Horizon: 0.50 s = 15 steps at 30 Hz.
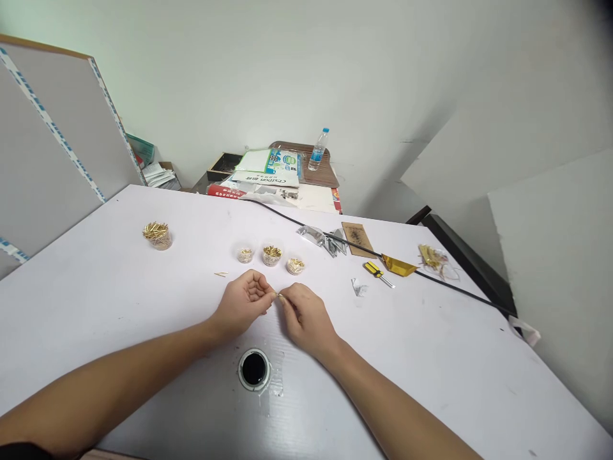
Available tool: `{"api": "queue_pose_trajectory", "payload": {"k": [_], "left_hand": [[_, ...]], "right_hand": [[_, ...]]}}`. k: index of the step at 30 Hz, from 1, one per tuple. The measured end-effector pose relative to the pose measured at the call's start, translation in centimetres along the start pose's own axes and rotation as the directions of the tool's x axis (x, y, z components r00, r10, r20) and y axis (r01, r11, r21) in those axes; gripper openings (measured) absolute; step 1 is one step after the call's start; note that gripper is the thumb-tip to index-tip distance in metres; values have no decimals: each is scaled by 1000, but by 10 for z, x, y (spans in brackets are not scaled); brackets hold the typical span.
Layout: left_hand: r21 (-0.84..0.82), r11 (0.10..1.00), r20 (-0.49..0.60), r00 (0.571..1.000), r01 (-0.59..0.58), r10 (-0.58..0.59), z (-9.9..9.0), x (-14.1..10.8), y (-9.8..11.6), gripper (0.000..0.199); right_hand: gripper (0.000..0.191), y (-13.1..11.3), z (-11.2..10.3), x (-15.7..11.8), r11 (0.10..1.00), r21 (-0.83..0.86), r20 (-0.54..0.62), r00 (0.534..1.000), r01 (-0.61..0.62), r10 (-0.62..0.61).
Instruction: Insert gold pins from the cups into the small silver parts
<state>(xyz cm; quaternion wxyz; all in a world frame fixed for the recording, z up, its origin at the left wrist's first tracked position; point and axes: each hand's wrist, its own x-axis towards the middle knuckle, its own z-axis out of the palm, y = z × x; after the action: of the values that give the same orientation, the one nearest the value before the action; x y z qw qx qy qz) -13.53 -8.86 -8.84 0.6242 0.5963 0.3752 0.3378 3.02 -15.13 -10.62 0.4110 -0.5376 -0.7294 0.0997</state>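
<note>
Head view is showing you the white table [119, 306] filling most of the picture, its near edge and right side running out of frame. Using the round black cable hole [254, 368] in it as the landmark: your two forearms are coming in from the bottom corners, cut off at the elbows, and meeting just beyond the hole.

Your left hand [243, 301] is lying just beyond and left of the hole, fingers curled in, thumb and forefinger pinching toward the middle. Your right hand [304, 314] is lying just beyond and right of it, fingertips pinched the same way. Between the two pinches you are holding one small brass pin [275, 294], directly beyond the hole; it is too small to make out which hand is gripping which end, and your fingers are hiding most of it.

Farther beyond the hole, three small clear cups of brass pins [272, 255] are standing in a row, and one more cup [158, 235] is sitting well off to the far left. One loose pin [221, 274] is lying beyond and left of the hole.

Far right of the hole you are seeing one black cable [450, 287] crossing the table, one yellow-handled screwdriver [378, 273], and one yellow bag [398, 265]. One water bottle [318, 150] is standing far beyond the hole, off the table.
</note>
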Motion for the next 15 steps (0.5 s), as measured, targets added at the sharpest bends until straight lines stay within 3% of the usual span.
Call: {"api": "queue_pose_trajectory", "payload": {"k": [3,11,15], "left_hand": [[-39,999,1,1000,22,-22,0,0,3,34],[-140,990,38,999,29,-24,0,-1,7,36],[-171,985,40,999,32,-26,1,-2,5,35]], "right_hand": [[20,1,0,0,998,-45,9,999,36,-35],[21,-6,1,2,997,80,-62,998,-4,9],[19,-3,1,3,998,-6,-68,996,65,-65]]}}
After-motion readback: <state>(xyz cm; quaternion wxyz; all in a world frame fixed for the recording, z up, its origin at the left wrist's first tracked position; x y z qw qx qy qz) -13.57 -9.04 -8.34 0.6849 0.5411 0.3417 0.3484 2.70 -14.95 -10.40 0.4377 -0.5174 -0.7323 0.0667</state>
